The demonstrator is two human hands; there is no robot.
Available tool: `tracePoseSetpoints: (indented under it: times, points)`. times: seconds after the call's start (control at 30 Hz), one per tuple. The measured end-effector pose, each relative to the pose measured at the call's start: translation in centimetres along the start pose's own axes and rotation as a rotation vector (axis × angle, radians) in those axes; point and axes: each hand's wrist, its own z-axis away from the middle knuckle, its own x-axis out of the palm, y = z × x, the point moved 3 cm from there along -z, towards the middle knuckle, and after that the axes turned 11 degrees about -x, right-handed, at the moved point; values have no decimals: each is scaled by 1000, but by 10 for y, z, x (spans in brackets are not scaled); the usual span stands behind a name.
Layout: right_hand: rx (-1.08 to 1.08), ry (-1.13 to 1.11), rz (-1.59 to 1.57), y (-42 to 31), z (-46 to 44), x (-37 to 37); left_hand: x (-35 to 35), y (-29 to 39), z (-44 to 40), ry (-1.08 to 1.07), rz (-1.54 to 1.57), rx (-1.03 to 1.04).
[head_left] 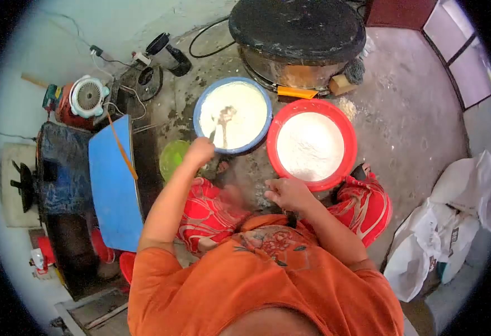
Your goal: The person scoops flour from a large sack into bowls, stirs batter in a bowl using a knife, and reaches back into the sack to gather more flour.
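Observation:
My left hand (pixel 202 152) is closed around a pale-handled stirring utensil (pixel 218 134) at the near edge of a blue basin (pixel 199 115). Creamy white batter (pixel 248 115) fills much of that basin; a greyish-brown patch shows near the utensil's end, whose shape I cannot make out. To the right, a red basin (pixel 350 143) holds white flour (pixel 309 147). My right hand (pixel 290 193) hovers by the near rim of the red basin, fingers bent and slightly apart, with nothing visible in them.
A green bowl (pixel 172 159) sits left of the blue basin. Behind stands a large drum with a black lid (pixel 295 31), an orange strip (pixel 297 92) at its base. A blue board (pixel 111 185) leans left, near a fan (pixel 87 96). White sacks (pixel 424 246) lie right.

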Motion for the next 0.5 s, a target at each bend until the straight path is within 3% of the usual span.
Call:
tracePoseSetpoints:
  times: [0.07,0.1,0.13,0.17,0.2,0.3,0.33,0.4,0.5]
  points:
    - [55,-35,-24,1,-8,4,14,12,-5,69,-352,-33]
    - [3,1,-133,15,-15,13,20,18,6,85,-352,5]
    - [-49,35,-243,29,-24,23,19,29,20,-68,-337,-62]
    - [26,-9,-434,33,-33,29,28,28,19,-50,-389,-11]
    - [26,-21,-412,37,-39,32,39,27,16,-32,-441,37]
    - [332,52,-824,29,-63,34,54,41,19,-104,-367,177]
    - [335,39,-804,29,-75,35,52,50,29,-121,-322,200]
    - [508,57,-1398,21,-101,38,40,67,56,-152,-361,312]
    - [485,90,-1305,15,-129,38,19,82,96,-132,-400,460]
